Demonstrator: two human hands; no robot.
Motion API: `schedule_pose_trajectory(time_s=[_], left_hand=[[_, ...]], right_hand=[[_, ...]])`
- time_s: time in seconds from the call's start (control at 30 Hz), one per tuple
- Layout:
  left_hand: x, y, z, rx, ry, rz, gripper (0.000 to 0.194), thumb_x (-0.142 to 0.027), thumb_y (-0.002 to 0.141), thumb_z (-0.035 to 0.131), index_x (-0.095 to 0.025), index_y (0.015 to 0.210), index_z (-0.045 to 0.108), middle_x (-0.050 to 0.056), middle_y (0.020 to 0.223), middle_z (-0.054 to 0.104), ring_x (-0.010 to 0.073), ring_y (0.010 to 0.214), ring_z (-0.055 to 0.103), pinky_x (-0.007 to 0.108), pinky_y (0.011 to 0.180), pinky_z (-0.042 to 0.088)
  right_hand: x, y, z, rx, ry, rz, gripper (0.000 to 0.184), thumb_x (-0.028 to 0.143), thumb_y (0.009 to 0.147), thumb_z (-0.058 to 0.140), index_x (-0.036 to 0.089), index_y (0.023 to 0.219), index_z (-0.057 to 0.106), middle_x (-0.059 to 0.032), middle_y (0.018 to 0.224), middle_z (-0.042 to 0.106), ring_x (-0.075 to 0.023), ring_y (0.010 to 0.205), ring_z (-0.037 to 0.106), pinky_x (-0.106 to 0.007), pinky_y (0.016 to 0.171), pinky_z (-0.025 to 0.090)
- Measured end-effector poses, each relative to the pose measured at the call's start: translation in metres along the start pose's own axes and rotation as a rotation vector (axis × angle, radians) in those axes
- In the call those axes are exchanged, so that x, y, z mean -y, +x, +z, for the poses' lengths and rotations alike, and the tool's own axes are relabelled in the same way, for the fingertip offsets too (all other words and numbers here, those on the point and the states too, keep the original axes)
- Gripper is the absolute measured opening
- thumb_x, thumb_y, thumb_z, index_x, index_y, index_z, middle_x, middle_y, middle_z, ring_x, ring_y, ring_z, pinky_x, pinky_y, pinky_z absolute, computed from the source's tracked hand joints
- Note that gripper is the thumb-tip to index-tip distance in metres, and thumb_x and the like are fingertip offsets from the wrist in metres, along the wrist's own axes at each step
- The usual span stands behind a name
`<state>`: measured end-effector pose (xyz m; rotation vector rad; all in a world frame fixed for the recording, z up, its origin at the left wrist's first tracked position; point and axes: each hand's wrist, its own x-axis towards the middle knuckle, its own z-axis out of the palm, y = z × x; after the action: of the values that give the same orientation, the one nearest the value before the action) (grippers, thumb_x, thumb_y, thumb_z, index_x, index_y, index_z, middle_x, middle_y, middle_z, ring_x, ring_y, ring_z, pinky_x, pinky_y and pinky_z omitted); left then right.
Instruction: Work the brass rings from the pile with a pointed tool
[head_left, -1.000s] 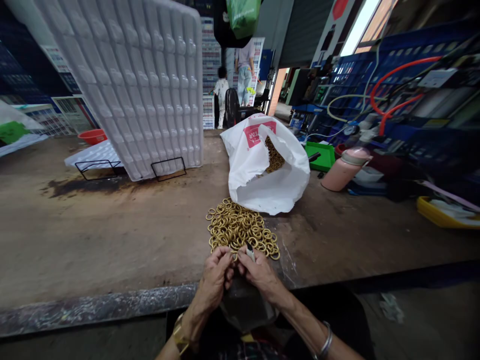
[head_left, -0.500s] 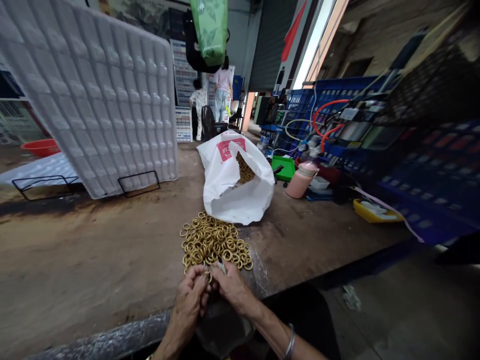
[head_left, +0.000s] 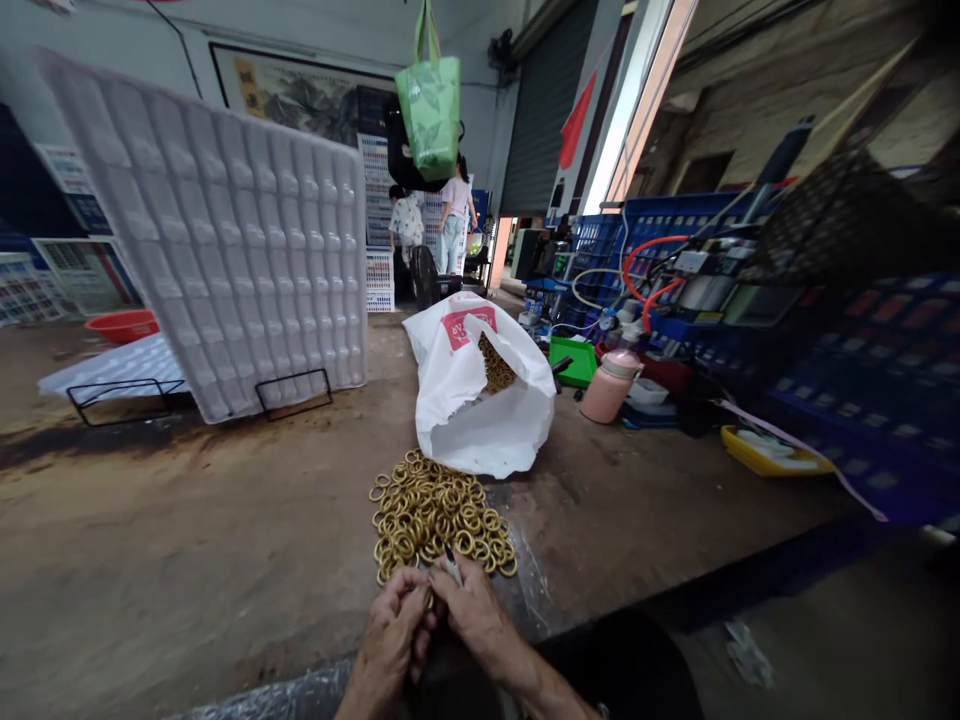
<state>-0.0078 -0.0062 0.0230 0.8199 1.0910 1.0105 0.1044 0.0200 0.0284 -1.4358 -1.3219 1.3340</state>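
At the table's near edge my two hands meet in front of a pile of brass-coloured rings (head_left: 435,510). My left hand (head_left: 391,635) is closed, pinching one brass ring (head_left: 430,600) at its fingertips. My right hand (head_left: 476,612) is closed round a small slim tool (head_left: 453,568) with a pale body and a dark tip pointing up; its exact kind cannot be made out. The right fingertips are up against the held ring, partly hiding it. Just behind the pile lies a torn white sack (head_left: 487,400) on its side, more rings (head_left: 495,365) showing through its opening.
Ribbed translucent plastic trays (head_left: 247,240) stand in a black wire rack (head_left: 294,393) at left. A pink bottle (head_left: 609,385), a green tray (head_left: 574,362) and a yellow dish (head_left: 772,455) sit at right. Green bag (head_left: 431,110) hangs overhead; two people (head_left: 452,220) stand far back.
The view has tilted up, so the table and sack appear lower. Both hands stay together at the ring, with the grip much the same.
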Motion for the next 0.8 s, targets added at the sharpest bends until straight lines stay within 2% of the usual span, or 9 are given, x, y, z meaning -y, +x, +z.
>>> schedule_pose_trajectory(time_s=[0.13, 0.3, 0.43, 0.57, 0.7, 0.8], left_hand=[[0.003, 0.0, -0.001, 0.004, -0.001, -0.009, 0.049, -0.063, 0.065, 0.057, -0.019, 0.079, 0.043, -0.009, 0.05, 0.046, 0.0013, 0.031, 0.028, 0.013, 0.03, 0.021], [-0.004, -0.006, 0.001, -0.004, 0.047, -0.041, 0.052, -0.067, 0.061, 0.057, -0.02, 0.078, 0.043, -0.009, 0.051, 0.045, 0.0018, 0.031, 0.029, 0.013, 0.03, 0.019], [-0.003, -0.006, 0.001, -0.017, 0.092, -0.035, 0.055, -0.07, 0.059, 0.055, -0.019, 0.075, 0.045, -0.008, 0.048, 0.044, 0.0023, 0.031, 0.027, 0.015, 0.031, 0.017], [0.005, 0.0, 0.003, -0.064, 0.097, 0.069, 0.054, -0.07, 0.057, 0.057, -0.018, 0.069, 0.049, -0.007, 0.046, 0.04, 0.0048, 0.035, 0.028, 0.018, 0.036, 0.021], [0.01, 0.003, 0.004, -0.093, 0.175, 0.247, 0.047, -0.063, 0.065, 0.056, -0.016, 0.067, 0.054, -0.004, 0.051, 0.044, 0.0097, 0.047, 0.038, 0.022, 0.048, 0.033], [0.014, 0.003, 0.003, -0.088, 0.263, 0.32, 0.044, -0.061, 0.069, 0.052, -0.017, 0.067, 0.055, -0.002, 0.055, 0.048, 0.0127, 0.052, 0.043, 0.024, 0.052, 0.036]], right_hand=[[-0.003, 0.001, 0.001, 0.013, 0.007, -0.004, 0.025, 0.041, 0.07, 0.052, 0.018, 0.064, 0.046, 0.0044, 0.058, 0.042, -0.0095, 0.058, 0.038, -0.02, 0.052, 0.032], [-0.01, 0.003, 0.002, 0.033, -0.024, -0.036, 0.023, 0.04, 0.071, 0.048, 0.018, 0.065, 0.046, 0.0044, 0.058, 0.041, -0.0099, 0.058, 0.038, -0.021, 0.053, 0.032], [-0.014, 0.002, 0.003, 0.003, -0.096, -0.063, 0.026, 0.042, 0.07, 0.05, 0.018, 0.061, 0.046, 0.0039, 0.058, 0.042, -0.0105, 0.059, 0.039, -0.021, 0.055, 0.033], [-0.016, 0.001, 0.003, -0.045, -0.123, -0.127, 0.029, 0.046, 0.072, 0.048, 0.017, 0.065, 0.051, 0.0018, 0.062, 0.049, -0.0121, 0.064, 0.044, -0.023, 0.062, 0.036], [-0.018, 0.0, 0.001, -0.044, -0.106, -0.157, 0.031, 0.047, 0.073, 0.046, 0.017, 0.069, 0.053, 0.0013, 0.064, 0.051, -0.0131, 0.065, 0.046, -0.024, 0.063, 0.037], [-0.019, 0.0, 0.0, -0.064, -0.126, -0.158, 0.031, 0.047, 0.073, 0.046, 0.017, 0.07, 0.054, -0.0002, 0.065, 0.053, -0.0146, 0.067, 0.048, -0.026, 0.065, 0.038]])
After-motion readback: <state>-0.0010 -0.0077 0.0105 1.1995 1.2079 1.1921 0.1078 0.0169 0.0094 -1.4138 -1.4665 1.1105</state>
